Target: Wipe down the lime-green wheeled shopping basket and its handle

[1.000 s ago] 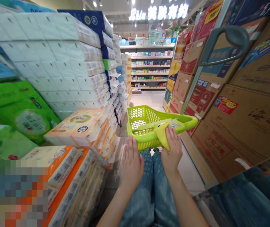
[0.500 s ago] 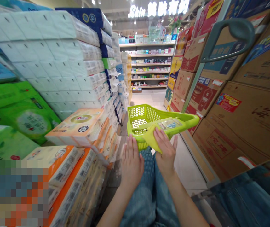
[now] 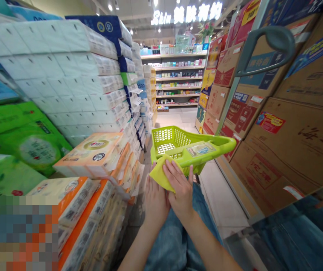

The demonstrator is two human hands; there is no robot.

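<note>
One yellow cloth [image 3: 161,174] is clasped between left hand [image 3: 155,201] and right hand [image 3: 180,188] over one green basket [image 3: 175,139].

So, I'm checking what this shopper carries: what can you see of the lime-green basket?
The lime-green plastic basket has open-grid walls and floor, with a long solid handle lying across its top and a clear-wrapped packet resting there. It sits tilted in front of the person's legs. A yellow cloth, between the left hand and right hand, overlaps its near edge.
</note>
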